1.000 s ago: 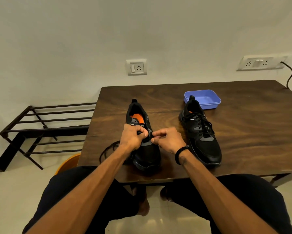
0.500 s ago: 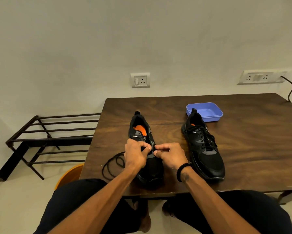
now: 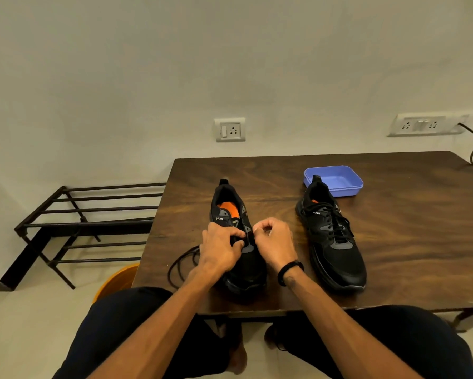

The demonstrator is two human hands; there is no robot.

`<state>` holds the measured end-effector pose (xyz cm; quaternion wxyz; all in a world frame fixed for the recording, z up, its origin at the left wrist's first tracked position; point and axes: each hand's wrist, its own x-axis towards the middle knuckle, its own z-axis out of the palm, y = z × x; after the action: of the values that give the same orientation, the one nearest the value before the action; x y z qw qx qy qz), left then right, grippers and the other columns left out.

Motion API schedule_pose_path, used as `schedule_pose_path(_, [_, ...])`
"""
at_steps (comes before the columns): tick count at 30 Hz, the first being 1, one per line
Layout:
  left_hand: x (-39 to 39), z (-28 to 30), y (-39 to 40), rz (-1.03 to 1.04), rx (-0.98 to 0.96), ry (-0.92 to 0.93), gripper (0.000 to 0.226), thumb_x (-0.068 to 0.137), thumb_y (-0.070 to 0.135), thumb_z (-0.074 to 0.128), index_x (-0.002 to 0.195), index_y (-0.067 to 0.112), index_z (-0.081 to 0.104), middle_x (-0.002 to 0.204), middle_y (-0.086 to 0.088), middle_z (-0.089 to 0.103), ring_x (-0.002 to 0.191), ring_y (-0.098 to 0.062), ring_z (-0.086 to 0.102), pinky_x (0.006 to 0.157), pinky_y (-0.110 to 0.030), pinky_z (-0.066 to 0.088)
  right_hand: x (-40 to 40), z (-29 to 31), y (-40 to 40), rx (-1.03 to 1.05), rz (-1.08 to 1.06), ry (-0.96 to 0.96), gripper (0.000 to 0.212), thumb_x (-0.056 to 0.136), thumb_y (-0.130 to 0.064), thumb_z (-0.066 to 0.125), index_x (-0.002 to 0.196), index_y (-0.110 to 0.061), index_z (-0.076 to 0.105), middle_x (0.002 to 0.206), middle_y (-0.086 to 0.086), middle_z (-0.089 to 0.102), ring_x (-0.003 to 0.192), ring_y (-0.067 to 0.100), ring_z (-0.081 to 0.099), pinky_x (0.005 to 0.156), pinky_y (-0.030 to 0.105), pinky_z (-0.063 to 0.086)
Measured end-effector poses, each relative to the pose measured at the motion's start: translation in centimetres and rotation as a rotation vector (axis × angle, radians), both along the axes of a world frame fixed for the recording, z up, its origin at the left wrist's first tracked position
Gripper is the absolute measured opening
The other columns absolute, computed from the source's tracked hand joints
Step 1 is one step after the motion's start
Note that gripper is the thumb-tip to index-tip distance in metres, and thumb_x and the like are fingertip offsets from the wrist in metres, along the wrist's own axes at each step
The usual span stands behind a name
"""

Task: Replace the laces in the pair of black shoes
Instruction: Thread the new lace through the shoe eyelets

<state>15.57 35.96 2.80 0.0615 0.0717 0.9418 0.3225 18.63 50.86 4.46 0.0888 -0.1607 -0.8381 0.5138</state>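
Fingers of the left hand pinch the lace at the near shoe, mid-table. The right hand, level a second ago, has risen, fingers curled; likely drawing lace through an eyelet. Upper eyelets bare; slack coils leftward. The far shoe stands laced.

Blue tray on table; metal rack beside it

Two black shoes, one loose lace, one blue tray, two wall sockets, two hands.
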Motion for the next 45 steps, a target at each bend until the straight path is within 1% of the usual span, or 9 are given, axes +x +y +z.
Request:
schedule_pose_path(7, [0.2, 4.2, -1.4, -0.044, 0.071, -0.222, 0.034, 0.095, 0.043, 0.069, 0.117, 0.027, 0.049, 0.108, 0.000, 0.062, 0.098, -0.016, 0.063, 0.082, -0.032, 0.049, -0.5, 8.3, 5.1, -1.012, -0.120, 0.343, 0.009, 0.109, -0.013, 0.044, 0.107, -0.013, 0.052, 0.075, 0.006, 0.061, 0.054, 0.014, 0.053, 0.061, 0.032, 0.052])
schedule_pose_path(10, [-1.0, 5.5, -2.5, -0.211, -0.169, -0.227, 0.021, 0.107, 0.039, 0.049, 0.112, 0.022, 0.061, 0.110, 0.000, 0.063, 0.103, -0.020, 0.061, 0.085, -0.032, 0.045, 0.0, 8.9, 7.5, -0.564, -0.024, 0.257, 0.008, 0.103, -0.018, 0.057, 0.098, -0.014, 0.062, 0.074, 0.001, 0.065, 0.046, 0.005, 0.042, 0.054, 0.023, 0.034])
schedule_pose_path(14, [-2.8, 5.3, -5.0, -0.305, -0.212, -0.390, 0.011, 0.101, 0.020, 0.059, 0.101, 0.030, 0.065, 0.106, 0.006, 0.067, 0.108, -0.018, 0.065, 0.096, -0.034, 0.053, 0.4, 5.5, 5.6, 0.280, 0.252, -0.094, 0.011, 0.089, -0.025, 0.075, 0.100, -0.023, 0.074, 0.082, -0.010, 0.074, 0.080, 0.001, 0.068, 0.084, 0.030, 0.058])
schedule_pose_path(19, [-2.4, 5.0, -6.6, -0.337, -0.074, -0.617, 0.030, 0.098, 0.004, 0.064, 0.126, 0.014, 0.062, 0.099, -0.003, 0.067, 0.081, -0.011, 0.062, 0.060, -0.016, 0.050, -0.3, 3.5, 3.3, 0.534, 0.349, -0.263, 0.017, 0.093, -0.025, 0.073, 0.077, -0.020, 0.073, 0.076, -0.003, 0.070, 0.083, 0.020, 0.068, 0.079, 0.037, 0.059])
schedule_pose_path(25, [-3.1, 4.7, -8.6, -0.303, 0.038, -0.492, 0.037, 0.086, 0.016, 0.082, 0.120, 0.021, 0.069, 0.101, -0.003, 0.072, 0.098, -0.014, 0.068, 0.088, -0.026, 0.051, 0.3, 7.3, 5.3, 0.096, 0.295, 0.055, 0.016, 0.102, -0.021, 0.063, 0.103, -0.021, 0.078, 0.099, -0.006, 0.077, 0.083, -0.002, 0.067, 0.075, 0.015, 0.048])
schedule_pose_path(28, [-3.2, 4.5, -8.5, -0.343, -0.011, -0.490, 0.055, 0.078, 0.028, 0.090, 0.127, 0.024, 0.066, 0.114, -0.004, 0.068, 0.105, -0.014, 0.065, 0.096, -0.031, 0.051, 0.7, 8.0, 5.3, -0.463, 0.230, 0.168, 0.021, 0.108, -0.020, 0.052, 0.111, -0.010, 0.071, 0.109, 0.005, 0.078, 0.045, 0.003, 0.042, 0.046, 0.013, 0.031])
schedule_pose_path(32, [-3.0, 4.0, -7.6, -0.405, -0.050, -0.524, 0.053, 0.070, 0.047, 0.092, 0.114, 0.024, 0.072, 0.105, -0.006, 0.074, 0.098, -0.017, 0.069, 0.099, -0.042, 0.055, 0.8, 10.0, 6.3, -0.950, 0.183, 0.252, 0.027, 0.110, -0.029, 0.045, 0.101, -0.013, 0.063, 0.077, 0.004, 0.060, 0.044, 0.006, 0.028, 0.040, 0.020, 0.023])
schedule_pose_path(38, [-3.0, 4.4, -6.7, -0.381, 0.049, -0.480, 0.033, 0.077, 0.038, 0.090, 0.104, 0.022, 0.078, 0.103, 0.001, 0.075, 0.095, -0.009, 0.067, 0.085, -0.023, 0.053, 1.5, 6.9, 5.6, 0.418, 0.312, -0.051, 0.027, 0.091, -0.045, 0.074, 0.110, -0.026, 0.071, 0.096, -0.009, 0.068, 0.088, 0.008, 0.063, 0.079, 0.031, 0.053])
schedule_pose_path(45, [-2.5, 5.5, -6.1, -0.364, 0.335, -0.404, 0.026, 0.094, 0.029, 0.076, 0.109, 0.009, 0.075, 0.097, -0.007, 0.078, 0.088, -0.014, 0.073, 0.080, -0.026, 0.059, 0.2, 3.6, 3.0, 0.610, 0.378, -0.203, 0.031, 0.101, -0.030, 0.062, 0.132, -0.030, 0.068, 0.129, 0.000, 0.070, 0.123, 0.025, 0.062, 0.098, 0.042, 0.054])
